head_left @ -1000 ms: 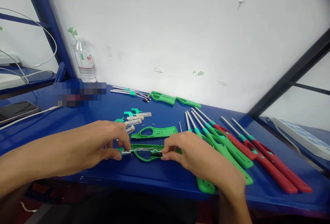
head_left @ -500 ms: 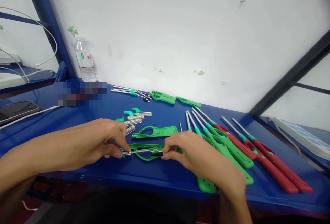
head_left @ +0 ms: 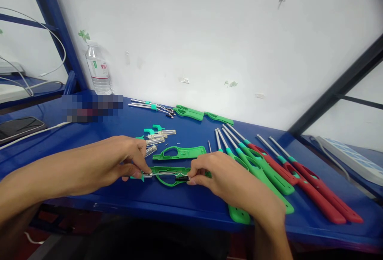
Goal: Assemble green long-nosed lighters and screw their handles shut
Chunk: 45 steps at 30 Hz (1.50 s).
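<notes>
Between the thumb and forefinger of my left hand (head_left: pixel 130 162) is the end of a metal lighter tube (head_left: pixel 147 175) with a teal collar. My right hand (head_left: pixel 206 170) pinches a small black igniter (head_left: pixel 181 179). Thin wires (head_left: pixel 166 174) run from the tube to the igniter. Both parts are held over a green lighter handle half (head_left: pixel 170 169), partly covered by my fingers. Just behind it lies another green handle half (head_left: pixel 182 153), its inner side up. Clear fuel tanks (head_left: pixel 155 140) and teal triggers (head_left: pixel 149 131) lie beyond my left hand.
Assembled green lighters (head_left: pixel 257 168) and red lighters (head_left: pixel 317 192) lie at the right. Tube assemblies with wires (head_left: pixel 143 106) and green handle parts (head_left: pixel 191 113) are near the wall. A water bottle (head_left: pixel 98 70) stands back left, and a phone (head_left: pixel 20 127) lies at the left edge.
My left hand has shifted very slightly, and the teal collar on the tube shows more below its fingers. The right hand stays in place with the igniter.
</notes>
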Available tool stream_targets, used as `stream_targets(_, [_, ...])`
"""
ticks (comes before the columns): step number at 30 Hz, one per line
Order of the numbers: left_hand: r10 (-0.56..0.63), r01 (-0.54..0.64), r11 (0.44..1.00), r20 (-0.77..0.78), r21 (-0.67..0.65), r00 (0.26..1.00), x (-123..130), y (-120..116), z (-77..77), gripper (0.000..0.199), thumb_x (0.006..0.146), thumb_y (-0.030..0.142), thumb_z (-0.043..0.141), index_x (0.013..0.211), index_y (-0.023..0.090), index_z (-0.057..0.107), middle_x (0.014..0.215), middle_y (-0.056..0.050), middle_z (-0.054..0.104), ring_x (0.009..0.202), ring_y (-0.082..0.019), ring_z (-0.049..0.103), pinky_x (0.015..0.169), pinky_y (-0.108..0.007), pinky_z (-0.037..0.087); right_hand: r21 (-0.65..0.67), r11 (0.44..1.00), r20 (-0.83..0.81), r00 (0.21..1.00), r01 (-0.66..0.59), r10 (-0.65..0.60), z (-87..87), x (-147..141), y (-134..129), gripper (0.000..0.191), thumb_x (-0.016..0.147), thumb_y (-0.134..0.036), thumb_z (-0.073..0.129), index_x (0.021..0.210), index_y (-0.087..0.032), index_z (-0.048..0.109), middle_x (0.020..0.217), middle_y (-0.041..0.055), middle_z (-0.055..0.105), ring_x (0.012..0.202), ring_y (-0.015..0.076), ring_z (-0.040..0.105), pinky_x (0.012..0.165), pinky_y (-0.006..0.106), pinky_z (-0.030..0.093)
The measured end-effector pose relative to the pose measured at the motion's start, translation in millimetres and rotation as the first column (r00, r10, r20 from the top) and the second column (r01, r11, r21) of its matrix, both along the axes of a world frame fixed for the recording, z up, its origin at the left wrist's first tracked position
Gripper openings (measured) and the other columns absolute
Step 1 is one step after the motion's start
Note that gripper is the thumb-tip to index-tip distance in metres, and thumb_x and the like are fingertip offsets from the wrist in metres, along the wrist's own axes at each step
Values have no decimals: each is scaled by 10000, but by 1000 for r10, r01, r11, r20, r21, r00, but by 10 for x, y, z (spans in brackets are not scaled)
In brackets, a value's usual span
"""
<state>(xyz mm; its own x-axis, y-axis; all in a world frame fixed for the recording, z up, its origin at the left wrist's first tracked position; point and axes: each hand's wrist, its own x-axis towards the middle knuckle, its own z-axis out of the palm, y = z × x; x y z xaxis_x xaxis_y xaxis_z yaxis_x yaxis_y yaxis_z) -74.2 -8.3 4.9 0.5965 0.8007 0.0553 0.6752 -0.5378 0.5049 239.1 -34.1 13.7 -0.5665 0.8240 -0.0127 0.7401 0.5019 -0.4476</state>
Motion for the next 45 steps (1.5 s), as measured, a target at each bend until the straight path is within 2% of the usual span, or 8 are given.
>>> stream_targets(3, [-58,57,998,-41,-39,997,0,52,-2,303,933,166,699,1023,360,915,943,22,767,722,-142,730,702,-215,542,-1,1000,3,1000,-2,2,6,-2,4,150,1053,-175,791,923,-244,814,989,-25,845,955,211,733,812,304,444])
stream_targets(7, [0,1,1000,-46,21,999,-2,101,-30,271,939,153,710,1007,323,909,939,20,788,770,-161,722,780,-222,540,8,1000,17,1000,0,0,6,-11,6,147,1058,-179,786,929,-244,816,991,-32,849,946,205,733,801,302,436])
stream_targets(11, [-33,36,998,-49,50,998,16,87,-22,276,944,99,716,1018,292,899,940,21,791,814,-155,725,767,-192,508,17,1000,35,999,1,-2,-5,-14,3,150,1056,-195,793,917,-247,814,970,-41,854,928,202,743,794,299,433])
stream_targets(15, [-9,16,994,-61,110,998,46,30,-2,361,970,8,647,1027,271,888,941,64,798,850,-141,720,771,-180,468,19,1000,41,999,15,-15,3,-17,-1,147,1067,-205,781,929,-244,814,977,-35,856,937,202,750,790,298,436])
stream_targets(26, [15,-3,994,-105,109,994,61,119,-69,298,971,82,734,1055,315,899,1031,28,854,921,-201,760,797,-238,481,2,1000,28,999,21,-21,-9,-17,1,151,1067,-201,784,923,-244,799,970,-32,850,928,197,755,766,288,435])
stream_targets(30, [51,-37,990,-102,134,994,44,93,-86,332,959,32,718,1080,291,888,1051,46,858,974,-209,758,833,-240,479,9,1000,11,1000,18,-18,-26,-9,11,146,1056,-195,799,919,-244,791,963,-39,844,923,193,745,771,285,432])
stream_targets(40, [36,-15,987,-125,160,991,80,148,-167,297,971,74,720,996,309,898,1001,15,856,909,-209,763,786,-272,484,2,1000,-11,1000,5,-5,-38,67,30,173,1041,-154,796,903,-258,808,938,-59,841,891,178,731,772,283,438])
stream_targets(45, [3,17,983,-105,184,994,127,115,-207,267,963,101,727,946,302,902,887,7,832,776,-178,745,689,-282,447,-10,999,-17,999,44,-45,-50,121,48,167,1040,-175,797,906,-271,821,952,-64,848,903,178,727,775,288,439])
